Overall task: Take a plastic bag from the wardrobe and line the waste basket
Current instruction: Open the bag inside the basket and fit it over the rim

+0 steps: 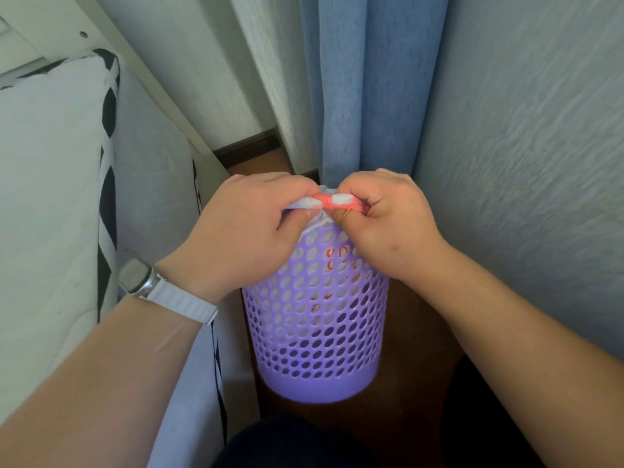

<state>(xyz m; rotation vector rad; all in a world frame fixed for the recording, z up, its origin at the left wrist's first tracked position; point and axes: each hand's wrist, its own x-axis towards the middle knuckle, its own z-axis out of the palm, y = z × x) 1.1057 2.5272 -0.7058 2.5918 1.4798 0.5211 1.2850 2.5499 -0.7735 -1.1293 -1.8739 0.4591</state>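
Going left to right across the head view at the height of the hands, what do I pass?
In order: white bedding → left hand → plastic bag → right hand → textured wall.

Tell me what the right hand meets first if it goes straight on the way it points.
Probably the left hand, just ahead of the right hand on the plastic bag both pinch; depth is unclear, so perhaps the blue curtain.
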